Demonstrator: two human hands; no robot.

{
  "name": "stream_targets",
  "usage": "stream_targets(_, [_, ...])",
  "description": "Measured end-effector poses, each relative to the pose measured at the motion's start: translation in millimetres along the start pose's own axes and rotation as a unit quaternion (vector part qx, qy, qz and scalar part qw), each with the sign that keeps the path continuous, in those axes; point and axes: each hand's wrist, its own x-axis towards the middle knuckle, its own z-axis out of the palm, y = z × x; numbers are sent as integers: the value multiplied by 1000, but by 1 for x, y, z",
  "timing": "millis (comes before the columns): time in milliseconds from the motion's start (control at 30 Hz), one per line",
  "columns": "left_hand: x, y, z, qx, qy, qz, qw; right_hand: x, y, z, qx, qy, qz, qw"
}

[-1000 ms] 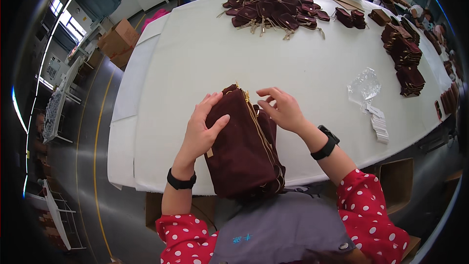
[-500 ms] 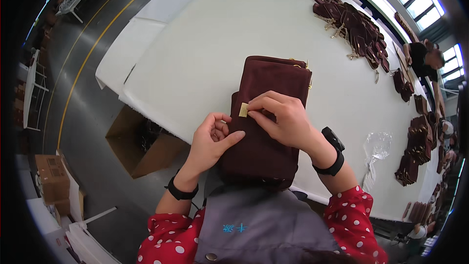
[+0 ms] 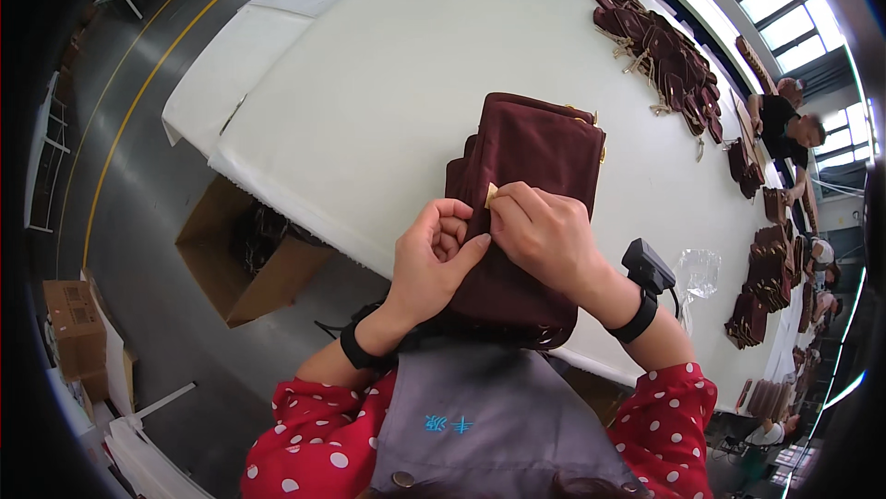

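Note:
A dark maroon bag (image 3: 540,144) with gold-coloured metal fittings at its far right corner lies in front of me, near the table edge. More maroon layers (image 3: 458,178) show from under its left side. My right hand (image 3: 554,240) is closed over the bag, thumb and fingers pinching a small pale yellow piece (image 3: 491,194), mostly hidden, at the bag's left edge. My left hand (image 3: 429,254) grips that same edge a little nearer to me, its fingers curled and the thumb on the bag's surface.
Maroon pouches with cords (image 3: 660,47) lie heaped at the far right of the white table (image 3: 369,111). Stacked maroon pieces (image 3: 766,268) and clear plastic (image 3: 699,273) lie at right. A co-worker (image 3: 789,130) stands beyond. An open carton (image 3: 286,273) stands below the left edge.
The bag shifts slightly right in view along with both hands. My right fingers now cover more of the yellow piece, and my left fingers curl tighter at the bag's edge.

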Motion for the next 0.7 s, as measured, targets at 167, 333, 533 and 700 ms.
stream_targets(167, [1,-3,-4,-66,-14,-20,998,-4,6,0,125,62,62,988])
stream_targets(333, [1,-4,-2,-79,-11,-22,997,-4,-4,-3,-4,14,12,1000])
stream_targets(533, [-2,-3,-4,-75,-1,-26,997,-2,9,4,163,70,117,977])
stream_targets(700, [-5,-4,-5,-83,7,-41,996,-6,12,-1,331,47,232,913])
